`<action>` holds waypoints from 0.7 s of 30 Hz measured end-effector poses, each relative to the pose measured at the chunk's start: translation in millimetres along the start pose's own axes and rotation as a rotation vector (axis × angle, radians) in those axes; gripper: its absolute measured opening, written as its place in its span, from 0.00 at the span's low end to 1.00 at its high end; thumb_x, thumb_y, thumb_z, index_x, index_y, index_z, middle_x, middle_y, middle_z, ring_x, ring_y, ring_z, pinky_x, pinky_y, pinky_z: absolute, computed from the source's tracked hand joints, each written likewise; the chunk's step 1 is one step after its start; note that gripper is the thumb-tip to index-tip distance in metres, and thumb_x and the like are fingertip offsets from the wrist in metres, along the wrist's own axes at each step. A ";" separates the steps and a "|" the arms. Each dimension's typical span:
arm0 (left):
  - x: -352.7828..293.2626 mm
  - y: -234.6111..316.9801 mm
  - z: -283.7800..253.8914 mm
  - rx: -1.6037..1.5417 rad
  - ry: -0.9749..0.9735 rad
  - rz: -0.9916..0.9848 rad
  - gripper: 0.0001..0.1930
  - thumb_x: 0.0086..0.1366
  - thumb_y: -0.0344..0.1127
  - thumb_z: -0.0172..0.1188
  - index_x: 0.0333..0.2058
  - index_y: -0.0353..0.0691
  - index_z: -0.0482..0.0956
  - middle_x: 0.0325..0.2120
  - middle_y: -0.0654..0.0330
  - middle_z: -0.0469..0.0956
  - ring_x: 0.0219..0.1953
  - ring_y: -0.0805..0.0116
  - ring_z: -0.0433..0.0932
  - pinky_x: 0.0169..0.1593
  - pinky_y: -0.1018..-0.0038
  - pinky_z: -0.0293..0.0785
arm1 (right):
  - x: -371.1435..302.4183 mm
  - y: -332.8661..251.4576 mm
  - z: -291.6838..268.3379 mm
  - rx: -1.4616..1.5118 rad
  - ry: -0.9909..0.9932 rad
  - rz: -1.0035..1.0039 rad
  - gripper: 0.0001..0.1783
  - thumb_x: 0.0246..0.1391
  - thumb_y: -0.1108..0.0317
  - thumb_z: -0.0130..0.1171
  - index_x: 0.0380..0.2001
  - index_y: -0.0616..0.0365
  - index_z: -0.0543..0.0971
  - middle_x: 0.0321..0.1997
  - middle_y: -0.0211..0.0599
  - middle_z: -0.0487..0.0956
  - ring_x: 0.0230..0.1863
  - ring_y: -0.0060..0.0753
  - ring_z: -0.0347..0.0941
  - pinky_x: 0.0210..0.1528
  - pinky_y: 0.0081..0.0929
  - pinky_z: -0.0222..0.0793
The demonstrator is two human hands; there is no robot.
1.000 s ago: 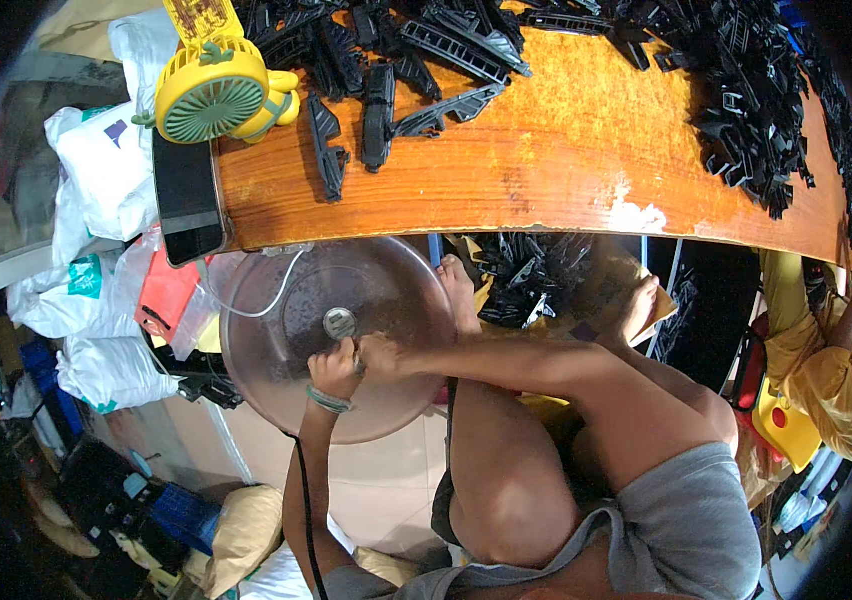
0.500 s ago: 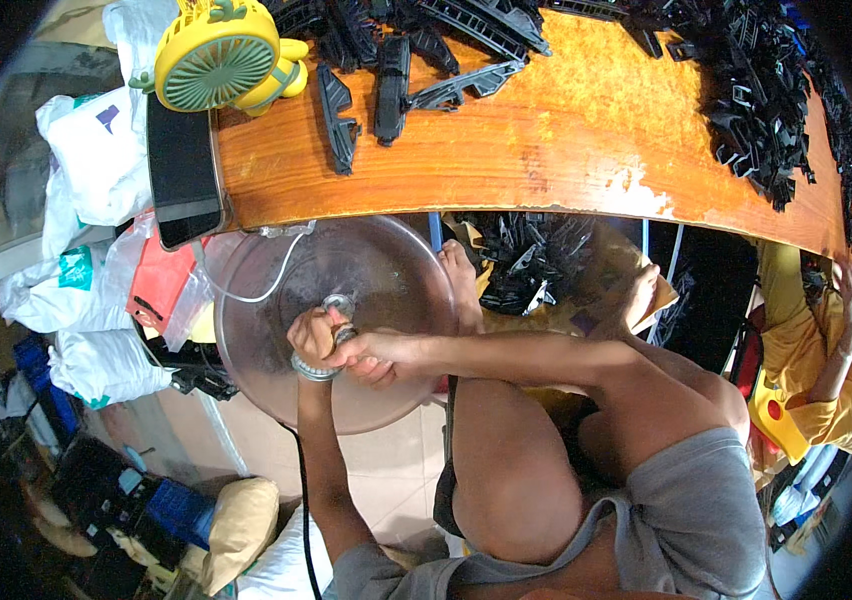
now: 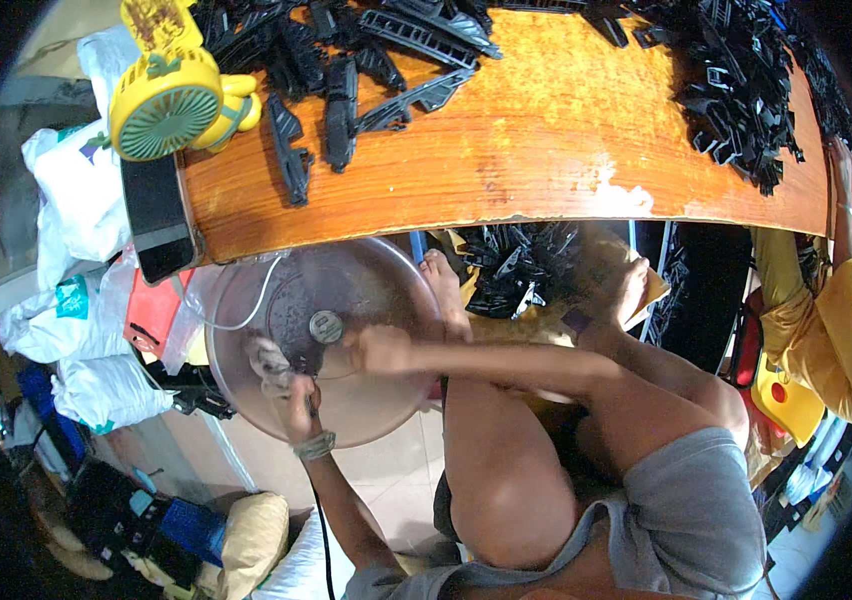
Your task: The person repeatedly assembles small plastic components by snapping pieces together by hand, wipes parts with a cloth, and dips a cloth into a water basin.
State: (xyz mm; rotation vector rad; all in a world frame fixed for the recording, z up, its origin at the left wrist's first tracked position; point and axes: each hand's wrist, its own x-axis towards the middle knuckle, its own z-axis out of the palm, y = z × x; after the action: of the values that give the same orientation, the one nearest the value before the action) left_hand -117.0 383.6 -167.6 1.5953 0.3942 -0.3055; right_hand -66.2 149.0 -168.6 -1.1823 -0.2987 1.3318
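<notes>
My left hand [image 3: 302, 408], with a bracelet [image 3: 316, 446] at the wrist, is closed over the near left part of a brownish see-through tub [image 3: 416, 300]. A dark piece shows at its fingers, too small to name. A pale grey curled shape [image 3: 271, 368], blurred, lies just beyond this hand. My right hand [image 3: 383, 351], smeared by motion, is over the tub's right half; its grip cannot be made out. Between and beyond the hands a small round silvery disc [image 3: 326, 326] shows inside the tub. A black cord [image 3: 323, 540] runs along my left forearm.
Above the tub stands a wooden table [image 3: 506, 170] with black plastic parts [image 3: 341, 110], a yellow fan [image 3: 168, 110] and a phone [image 3: 158, 220]. White bags [image 3: 106, 390] lie at the left. Black parts [image 3: 516, 265] lie under the table. Another person's arm [image 3: 846, 200] is at far right.
My hands were together over the tub and are now apart, the left nearer to me, the right slightly to the right. The view has shifted, so the table sits lower and further left.
</notes>
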 end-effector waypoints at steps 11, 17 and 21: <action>-38.5 46.5 15.5 -0.426 0.139 -0.113 0.27 0.70 0.51 0.48 0.59 0.36 0.65 0.47 0.50 0.77 0.41 0.58 0.79 0.44 0.67 0.77 | -17.3 -44.7 34.6 -0.927 0.582 -0.319 0.32 0.61 0.46 0.49 0.55 0.66 0.73 0.63 0.60 0.67 0.67 0.52 0.61 0.66 0.42 0.59; -48.7 39.8 -9.7 -0.748 0.019 -0.065 0.27 0.71 0.49 0.47 0.60 0.35 0.62 0.38 0.50 0.78 0.35 0.60 0.77 0.46 0.62 0.74 | -65.6 2.9 -11.5 -0.995 1.040 -0.813 0.26 0.55 0.54 0.55 0.49 0.65 0.76 0.53 0.55 0.74 0.59 0.57 0.67 0.60 0.46 0.63; -62.1 29.4 -12.9 -0.793 0.105 -0.071 0.27 0.71 0.49 0.46 0.60 0.35 0.63 0.38 0.51 0.78 0.35 0.60 0.76 0.43 0.64 0.73 | -93.4 29.9 -85.4 -0.752 1.252 -0.045 0.17 0.53 0.64 0.55 0.43 0.62 0.78 0.44 0.54 0.77 0.47 0.58 0.72 0.49 0.53 0.65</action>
State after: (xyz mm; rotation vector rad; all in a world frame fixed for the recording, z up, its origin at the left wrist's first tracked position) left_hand -160.9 391.1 -113.8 0.8215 0.5680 -0.0927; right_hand -46.7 22.0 -188.9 -2.3696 0.1237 0.2053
